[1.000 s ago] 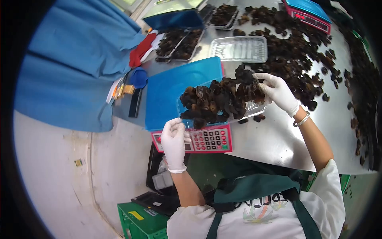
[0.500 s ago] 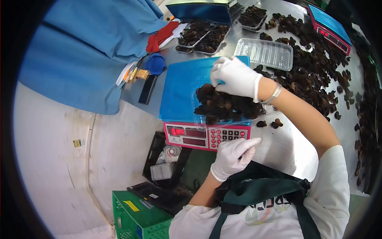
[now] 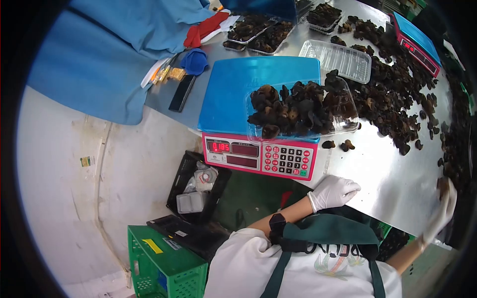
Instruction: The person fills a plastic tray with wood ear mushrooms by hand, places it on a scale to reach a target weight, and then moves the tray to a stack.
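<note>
A clear tray heaped with dark, ear-shaped fungus pieces rests on the blue-topped scale, its right end jutting past the plate. The scale's red display reads 0.185. My left hand, in a white glove, is over the metal table's near edge, fingers curled in and nothing visible in them. My right hand, also gloved, reaches to the far right beside the dark pieces there. A brown piece shows by its fingers; blur hides whether they grip it.
An empty clear tray lies behind the filled one. Loose dark pieces spread over the metal table. Filled trays, a second scale and a phone are farther off. A green crate stands below left.
My right hand has left the tray on the scale and swung to the far right. My left hand has moved right, away from the scale's keypad. The view has shifted slightly.
</note>
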A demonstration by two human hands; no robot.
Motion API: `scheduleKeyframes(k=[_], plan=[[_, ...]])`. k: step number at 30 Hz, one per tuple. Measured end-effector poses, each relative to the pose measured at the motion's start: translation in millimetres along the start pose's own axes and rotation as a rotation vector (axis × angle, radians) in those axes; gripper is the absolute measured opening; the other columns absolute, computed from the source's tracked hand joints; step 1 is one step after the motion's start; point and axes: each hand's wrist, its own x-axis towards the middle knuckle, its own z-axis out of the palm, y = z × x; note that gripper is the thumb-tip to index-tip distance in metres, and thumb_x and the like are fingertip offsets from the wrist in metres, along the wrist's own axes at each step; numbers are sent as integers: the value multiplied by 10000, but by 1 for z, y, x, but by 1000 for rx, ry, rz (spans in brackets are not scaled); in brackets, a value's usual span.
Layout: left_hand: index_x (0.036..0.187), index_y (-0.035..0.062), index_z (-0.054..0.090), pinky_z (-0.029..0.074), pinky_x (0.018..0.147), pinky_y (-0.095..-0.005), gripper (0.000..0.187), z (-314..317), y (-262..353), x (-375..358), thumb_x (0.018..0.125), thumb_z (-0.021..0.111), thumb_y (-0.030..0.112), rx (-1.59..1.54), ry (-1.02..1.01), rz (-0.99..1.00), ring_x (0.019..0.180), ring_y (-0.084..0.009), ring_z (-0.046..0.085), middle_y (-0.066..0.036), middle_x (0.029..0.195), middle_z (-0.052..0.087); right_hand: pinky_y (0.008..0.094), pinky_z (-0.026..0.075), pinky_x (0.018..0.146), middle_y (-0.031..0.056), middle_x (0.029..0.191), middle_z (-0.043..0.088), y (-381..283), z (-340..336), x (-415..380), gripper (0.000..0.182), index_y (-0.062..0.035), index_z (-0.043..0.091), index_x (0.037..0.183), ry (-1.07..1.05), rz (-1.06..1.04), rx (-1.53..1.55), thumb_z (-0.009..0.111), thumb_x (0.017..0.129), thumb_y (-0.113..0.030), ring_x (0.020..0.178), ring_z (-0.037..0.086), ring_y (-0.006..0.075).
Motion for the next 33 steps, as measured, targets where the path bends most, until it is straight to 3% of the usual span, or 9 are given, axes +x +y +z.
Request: scheduleKeyframes(k=[4, 6, 9, 16, 19, 24, 28, 30, 33], plan=[[853, 95, 664, 519, 629, -364, 90, 2, 3, 1, 840, 626, 177, 67, 53, -8, 693, -261, 650, -78, 778, 670, 326, 363, 1054, 131, 1270, 568, 137, -212, -66, 380, 58, 555, 1244, 185, 247, -242, 444, 999, -210, 1161, 531, 217], [857, 97, 664, 520, 631, -362, 89, 1, 6, 1, 835, 630, 176, 94, 33, -15, 700, -260, 651, -75, 791, 670, 323, 370, 1049, 130, 1293, 560, 179, -276, -103, 408, 43, 543, 1270, 389, 610, -637, 467, 990, -243, 1175, 524, 219], [880, 91, 664, 526, 642, -362, 106, 3, 3, 2, 839, 628, 181, 128, -5, 3, 721, -260, 655, -85, 821, 676, 320, 374, 1048, 123, 1307, 555, 216, -285, -116, 428, 33, 536, 1280, 466, 430, -759, 497, 975, -265, 1182, 520, 213], [919, 84, 659, 530, 608, -361, 119, 3, 7, 4, 839, 635, 168, 117, 47, 26, 701, -268, 658, -103, 827, 676, 293, 429, 949, 89, 1155, 626, 18, 57, 7, 301, 42, 575, 1196, -236, 33, -87, 515, 905, -7, 1064, 570, 161], [906, 87, 651, 521, 577, -359, 99, 4, 5, 4, 839, 634, 159, 112, 82, 45, 669, -269, 649, -93, 788, 663, 318, 445, 952, 113, 1282, 566, -60, 164, 31, 442, -34, 570, 1249, -676, -380, 60, 616, 810, -5, 1153, 554, 225], [873, 88, 633, 503, 543, -363, 75, 1, 7, 4, 829, 639, 148, 136, 117, 68, 636, -261, 635, -81, 721, 631, 381, 433, 939, 129, 1135, 596, -85, 304, 74, 309, -57, 658, 1064, -718, -822, -53, 697, 773, -153, 1080, 514, 300], [870, 79, 640, 517, 589, -352, 78, 2, 2, 2, 812, 644, 130, 147, 77, 30, 662, -253, 642, -86, 748, 647, 296, 469, 873, 45, 972, 661, -84, 327, 112, 169, -30, 626, 931, -931, -444, 371, 702, 811, -120, 941, 604, 155], [865, 75, 643, 521, 609, -349, 78, 3, 3, 2, 806, 645, 126, 134, 67, 13, 669, -252, 643, -87, 758, 652, 278, 503, 753, 50, 859, 672, -67, 339, 135, 149, -3, 649, 897, -765, -221, 467, 686, 799, -109, 796, 632, 122], [864, 73, 643, 518, 605, -351, 79, 1, 4, 2, 805, 646, 125, 119, 60, 21, 668, -253, 642, -88, 761, 651, 334, 511, 799, 160, 917, 690, -9, 350, 169, 241, -9, 663, 967, -655, -410, -10, 650, 823, -201, 816, 671, 250]])
